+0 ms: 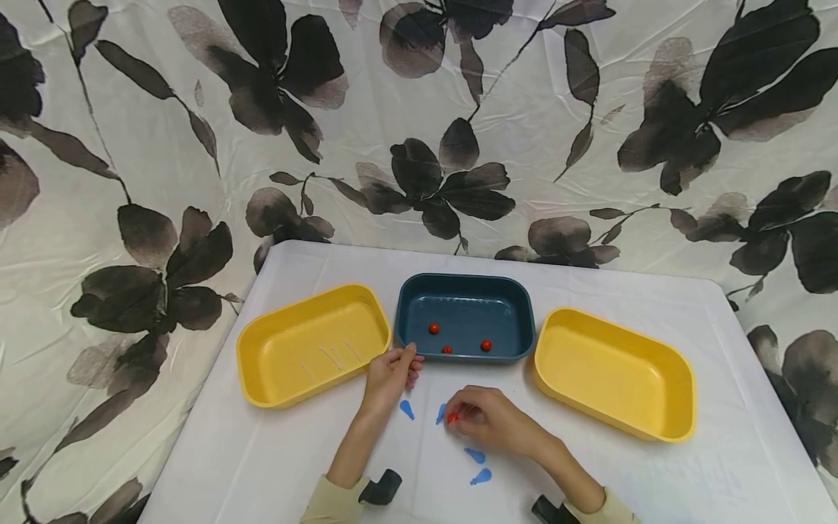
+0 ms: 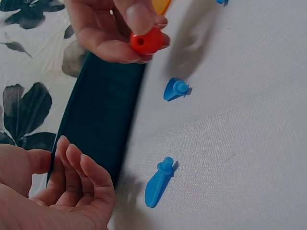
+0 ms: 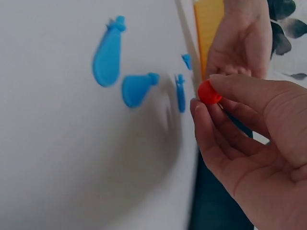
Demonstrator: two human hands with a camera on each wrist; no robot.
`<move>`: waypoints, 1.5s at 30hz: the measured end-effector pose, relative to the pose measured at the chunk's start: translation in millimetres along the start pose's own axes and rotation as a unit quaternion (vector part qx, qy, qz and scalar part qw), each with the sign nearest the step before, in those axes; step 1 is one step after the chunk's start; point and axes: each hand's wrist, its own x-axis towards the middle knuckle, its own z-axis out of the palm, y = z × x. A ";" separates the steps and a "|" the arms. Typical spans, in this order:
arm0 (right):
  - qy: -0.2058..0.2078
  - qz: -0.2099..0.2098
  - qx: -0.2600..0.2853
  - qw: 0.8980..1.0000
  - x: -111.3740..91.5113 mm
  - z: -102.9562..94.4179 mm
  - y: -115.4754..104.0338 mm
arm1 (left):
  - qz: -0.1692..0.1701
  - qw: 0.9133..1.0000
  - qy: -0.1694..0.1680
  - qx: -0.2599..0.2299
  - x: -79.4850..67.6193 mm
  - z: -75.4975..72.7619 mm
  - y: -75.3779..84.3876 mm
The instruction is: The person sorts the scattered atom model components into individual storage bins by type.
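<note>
Right hand (image 1: pixel 494 422): pinches red ball (image 1: pixel 453 418)
Left hand (image 1: pixel 389 378): at blue tray's (image 1: pixel 465 316) near left corner
Yellow trays (image 1: pixel 609 364): toward tabletop's (image 1: pixel 262 466) left and right edges

no legible text, no readable labels, brands, numbers or signs

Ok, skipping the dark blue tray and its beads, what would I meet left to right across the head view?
Left yellow tray, left grip, one blue piece, held red bead, right grip, right yellow tray.
</note>
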 end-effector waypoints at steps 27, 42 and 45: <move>0.058 -0.038 -0.002 0.998 22.7 -49.6 -4.1 | -0.015 1.000 0.004 0.013 0.0 1.5 0.2; 0.083 0.017 0.045 0.995 32.6 -65.7 -1.6 | -0.006 1.000 -0.002 0.006 0.0 0.6 -0.1; 0.096 0.022 0.045 0.994 35.0 -66.5 -1.2 | -0.004 1.000 -0.002 0.006 -0.1 0.1 -0.5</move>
